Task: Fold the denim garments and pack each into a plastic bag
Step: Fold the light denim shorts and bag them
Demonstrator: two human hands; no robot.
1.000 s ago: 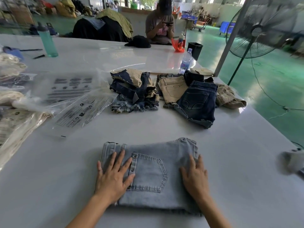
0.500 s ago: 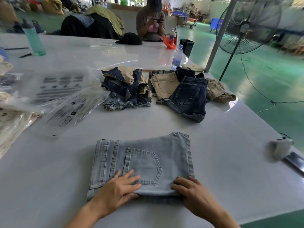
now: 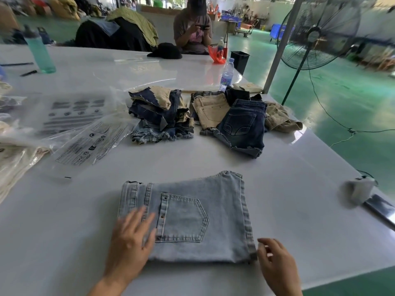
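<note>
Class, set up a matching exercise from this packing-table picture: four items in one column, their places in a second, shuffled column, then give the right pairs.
Items:
1. folded light blue denim shorts
2. dark blue denim shorts
3. teal plastic drink bottle
4. clear printed plastic bags

Places:
A. far left of the table
B. left of the denim pile
C. nearest, under the left hand
D. overlapping tan shorts

Pairs: 1-C, 2-D, 3-A, 4-B

Left hand (image 3: 130,242) motion-blurred, teal bottle (image 3: 39,52) blurred

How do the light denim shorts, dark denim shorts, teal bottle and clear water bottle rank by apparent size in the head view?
1. Light denim shorts
2. Dark denim shorts
3. Teal bottle
4. Clear water bottle

Nearness inflates the light shorts.
</note>
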